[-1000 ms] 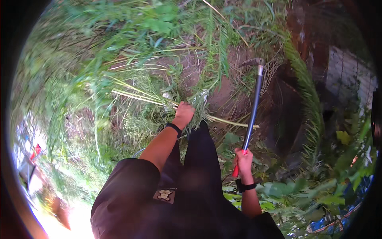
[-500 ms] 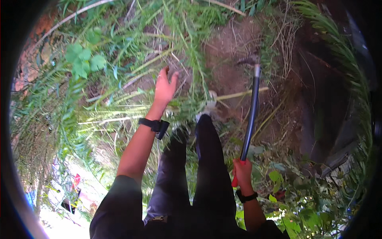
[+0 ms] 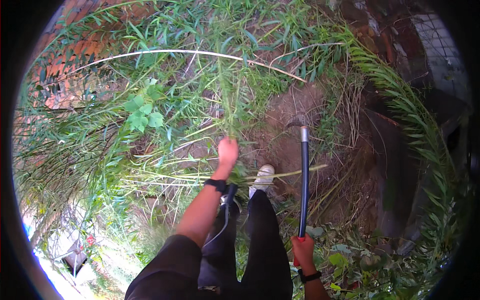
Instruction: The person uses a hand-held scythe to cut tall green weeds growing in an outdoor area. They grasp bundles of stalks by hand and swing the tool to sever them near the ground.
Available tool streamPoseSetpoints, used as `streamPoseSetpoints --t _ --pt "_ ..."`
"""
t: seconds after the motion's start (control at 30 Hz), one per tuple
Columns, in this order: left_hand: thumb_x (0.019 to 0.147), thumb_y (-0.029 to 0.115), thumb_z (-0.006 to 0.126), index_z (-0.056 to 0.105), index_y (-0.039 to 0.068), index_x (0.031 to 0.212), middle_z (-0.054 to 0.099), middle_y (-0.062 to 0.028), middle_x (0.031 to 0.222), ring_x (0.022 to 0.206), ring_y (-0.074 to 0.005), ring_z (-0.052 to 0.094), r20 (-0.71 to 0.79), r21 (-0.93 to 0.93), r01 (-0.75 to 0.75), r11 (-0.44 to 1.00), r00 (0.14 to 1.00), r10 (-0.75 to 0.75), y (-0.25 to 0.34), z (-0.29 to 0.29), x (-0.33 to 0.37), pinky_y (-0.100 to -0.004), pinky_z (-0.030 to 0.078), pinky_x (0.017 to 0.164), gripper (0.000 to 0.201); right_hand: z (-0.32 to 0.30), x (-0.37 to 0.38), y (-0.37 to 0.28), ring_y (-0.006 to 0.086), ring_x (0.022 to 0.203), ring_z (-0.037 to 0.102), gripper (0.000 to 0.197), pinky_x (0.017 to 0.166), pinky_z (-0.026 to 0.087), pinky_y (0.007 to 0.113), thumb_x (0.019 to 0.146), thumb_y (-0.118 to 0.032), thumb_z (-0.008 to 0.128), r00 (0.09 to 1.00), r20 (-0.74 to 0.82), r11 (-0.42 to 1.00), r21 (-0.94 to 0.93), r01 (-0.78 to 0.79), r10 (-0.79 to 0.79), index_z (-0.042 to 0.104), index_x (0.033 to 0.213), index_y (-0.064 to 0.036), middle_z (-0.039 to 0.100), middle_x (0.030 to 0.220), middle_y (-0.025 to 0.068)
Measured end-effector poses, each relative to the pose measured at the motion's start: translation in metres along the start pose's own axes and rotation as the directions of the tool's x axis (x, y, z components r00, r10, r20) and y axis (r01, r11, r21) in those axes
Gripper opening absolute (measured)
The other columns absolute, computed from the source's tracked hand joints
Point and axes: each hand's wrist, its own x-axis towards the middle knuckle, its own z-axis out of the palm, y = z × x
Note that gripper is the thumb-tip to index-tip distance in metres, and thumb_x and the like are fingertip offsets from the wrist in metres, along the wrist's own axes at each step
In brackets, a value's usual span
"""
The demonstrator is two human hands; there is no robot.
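My left hand [image 3: 228,152] is a closed fist, stretched forward over the ground. A leafy green weed stalk [image 3: 227,102], smeared by motion, rises out of its top; the fingers themselves face away from me. My right hand [image 3: 303,250] is wrapped round the red grip of a long-handled sickle [image 3: 304,185]. Its dark shaft points away from me, with a silver collar and a small curved blade [image 3: 295,123] at the far end. The blade is over bare soil, to the right of the stalk and apart from my left hand.
Cut stalks [image 3: 285,174] lie across the ground by my white shoe [image 3: 262,175]. A long pale stem [image 3: 200,52] arches over the weeds ahead. Dense greenery spreads on the left, and a long leafy frond [image 3: 395,95] hangs at the right beside dark sheeting [image 3: 400,160].
My left hand has gone from open to closed round the weed stalk. The view has tilted up, so the ground sits lower in it. The sickle stays in my right hand.
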Motion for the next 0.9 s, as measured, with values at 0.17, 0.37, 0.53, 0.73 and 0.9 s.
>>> streamPoseSetpoints --t 0.17,0.37,0.53,0.73,0.9 --pt "0.094 0.024 0.048 0.064 -0.002 0.091 0.065 -0.0296 0.087 0.083 -0.0468 0.064 -0.005 0.285 -0.296 0.912 0.951 0.31 -0.038 -0.088 0.044 -0.0547 0.051 0.078 0.031 0.013 -0.016 -0.026 0.0078 0.042 0.047 0.019 0.039 0.036 0.025 0.088 -0.009 0.069 1.0 0.022 1.0 0.024 -0.008 0.008 0.052 0.079 -0.0068 0.049 0.056 -0.0024" --pt "0.095 0.027 0.047 0.062 -0.003 0.09 0.065 -0.0305 0.091 0.087 -0.0483 0.064 0.01 0.256 -0.27 0.928 0.961 0.276 -0.029 -0.097 0.042 -0.054 0.053 0.082 0.034 0.021 -0.024 -0.052 0.0079 0.044 0.048 0.022 0.041 0.037 0.026 0.087 -0.011 0.072 0.995 0.055 0.996 -0.023 0.082 -0.081 0.054 0.074 -0.0057 0.051 0.057 -0.0013" --pt "0.09 0.036 0.058 0.066 -0.002 0.096 0.068 -0.0284 0.093 0.089 -0.0448 0.066 -0.017 0.327 -0.154 0.932 0.986 0.168 -0.022 -0.196 0.087 -0.0501 0.053 0.083 0.039 0.022 -0.023 -0.05 0.0075 0.041 0.046 0.023 0.038 0.034 0.025 0.089 -0.009 0.069 0.998 0.046 0.997 0.054 0.051 -0.053 0.05 0.076 -0.0073 0.047 0.054 -0.0026" --pt "0.087 0.036 0.07 0.057 0.001 0.11 0.067 -0.0247 0.106 0.098 -0.0393 0.067 -0.136 0.72 -0.05 0.692 0.968 0.212 -0.02 -0.344 0.123 -0.0492 0.055 0.084 0.044 0.053 -0.024 -0.057 0.0084 0.041 0.047 0.017 0.038 0.037 0.025 0.09 -0.01 0.068 0.994 0.109 0.995 0.099 -0.003 -0.007 0.055 0.079 -0.0061 0.049 0.055 -0.002" --pt "0.085 0.033 0.073 0.047 0.007 0.119 0.067 -0.016 0.105 0.096 -0.0349 0.067 -0.326 0.872 0.125 0.474 0.87 0.371 0.055 -0.425 0.134 -0.0505 0.053 0.079 0.05 0.049 -0.014 -0.05 0.0077 0.04 0.048 0.019 0.037 0.037 0.024 0.09 -0.011 0.068 0.993 0.114 0.996 0.083 -0.013 0.003 0.052 0.08 -0.0072 0.05 0.055 -0.0017"
